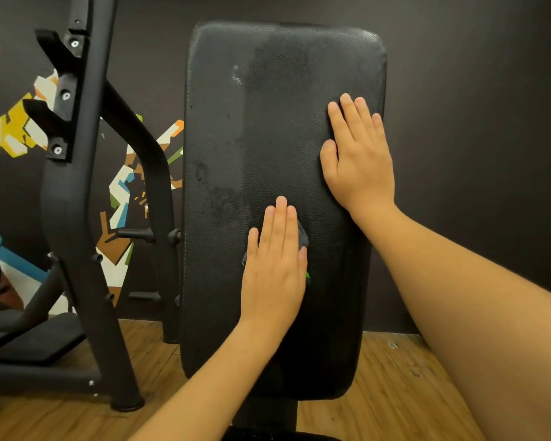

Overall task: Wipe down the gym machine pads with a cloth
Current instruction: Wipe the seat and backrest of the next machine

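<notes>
Nearest us, our left hand [272,268] lies flat, fingers straight and together, pressing a dark grey cloth [303,234] against the lower middle of the tall black grained-vinyl back pad [223,128]. It grips nothing. Only slivers of the cloth show beside the fingers, with a speck of green at its edge, so we cannot tell its size or how it is folded. Higher up, our right hand [360,160] rests open-palmed, fingers extended, on the pad's right edge, seemingly to steady it.

We judge the job partly done. A duller, damp-looking band [277,65] runs down the upper centre, while smudges [218,198] show on the left. Whatever sits below the pad is cut off. A flat black pad [39,342] by the black steel frame [67,186] at left is too dim to judge.
</notes>
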`<state>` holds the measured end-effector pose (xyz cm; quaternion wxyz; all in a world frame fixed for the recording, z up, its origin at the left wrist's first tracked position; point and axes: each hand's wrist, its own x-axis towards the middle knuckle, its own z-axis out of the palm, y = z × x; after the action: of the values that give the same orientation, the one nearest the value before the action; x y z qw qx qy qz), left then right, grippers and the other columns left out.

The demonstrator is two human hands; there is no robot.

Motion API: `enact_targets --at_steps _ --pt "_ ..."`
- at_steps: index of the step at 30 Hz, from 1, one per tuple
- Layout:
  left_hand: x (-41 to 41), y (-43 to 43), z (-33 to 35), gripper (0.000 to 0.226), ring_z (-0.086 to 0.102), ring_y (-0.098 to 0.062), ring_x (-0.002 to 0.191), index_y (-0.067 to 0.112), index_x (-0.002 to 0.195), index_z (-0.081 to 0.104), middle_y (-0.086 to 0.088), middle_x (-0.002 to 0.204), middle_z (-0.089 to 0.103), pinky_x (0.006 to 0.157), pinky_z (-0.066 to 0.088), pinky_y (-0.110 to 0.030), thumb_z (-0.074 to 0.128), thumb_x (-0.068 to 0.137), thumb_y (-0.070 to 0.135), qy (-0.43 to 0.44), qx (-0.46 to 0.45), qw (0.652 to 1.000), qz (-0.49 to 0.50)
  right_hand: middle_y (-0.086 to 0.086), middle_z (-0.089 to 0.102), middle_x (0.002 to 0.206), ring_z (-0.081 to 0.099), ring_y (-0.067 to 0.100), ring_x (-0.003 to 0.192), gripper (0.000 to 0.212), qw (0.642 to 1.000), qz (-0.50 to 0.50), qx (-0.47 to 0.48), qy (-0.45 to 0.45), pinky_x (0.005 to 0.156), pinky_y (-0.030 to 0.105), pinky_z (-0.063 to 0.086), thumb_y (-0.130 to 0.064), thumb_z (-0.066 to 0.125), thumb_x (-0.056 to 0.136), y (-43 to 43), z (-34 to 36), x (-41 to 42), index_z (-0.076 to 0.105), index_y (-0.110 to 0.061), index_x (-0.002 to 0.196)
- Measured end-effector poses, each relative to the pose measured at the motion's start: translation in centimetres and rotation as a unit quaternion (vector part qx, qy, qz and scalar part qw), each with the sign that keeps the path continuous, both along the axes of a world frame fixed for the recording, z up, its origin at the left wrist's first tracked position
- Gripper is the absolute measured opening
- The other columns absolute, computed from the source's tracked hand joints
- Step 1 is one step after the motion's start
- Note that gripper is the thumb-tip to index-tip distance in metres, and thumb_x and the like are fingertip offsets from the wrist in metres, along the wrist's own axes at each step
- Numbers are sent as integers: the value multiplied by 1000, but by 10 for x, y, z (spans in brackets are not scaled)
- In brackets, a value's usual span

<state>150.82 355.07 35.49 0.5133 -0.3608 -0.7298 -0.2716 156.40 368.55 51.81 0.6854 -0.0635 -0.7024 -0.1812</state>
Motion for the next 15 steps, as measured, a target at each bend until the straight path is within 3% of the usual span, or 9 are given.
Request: enact_targets --at_steps 4,8,15 --pt "0 0 -8 58 6 -27 157 5 161 12 -14 170 6 124 15 -44 18 108 28 5 2 1000 0 12 34 164 24 30 155 56 1000 -2 0 -7 127 45 14 -28 34 104 0 0 1 39 -9 157" --pt "-2 -5 -38 57 11 -28 156 5 161 17 -14 169 11 123 23 -47 23 109 29 11 -18 1000 1 12 34 164 24 30 155 56 1000 -2 -4 -4 128 45 14 -27 35 104 0 0 2 39 -9 157" --pt "6 5 -14 56 8 -28 156 5 161 15 -14 169 10 123 19 -46 26 110 26 -16 10 1000 6 12 33 165 23 30 155 57 1000 -9 -8 -13 127 44 13 -28 33 104 -2 0 4 38 -9 157"
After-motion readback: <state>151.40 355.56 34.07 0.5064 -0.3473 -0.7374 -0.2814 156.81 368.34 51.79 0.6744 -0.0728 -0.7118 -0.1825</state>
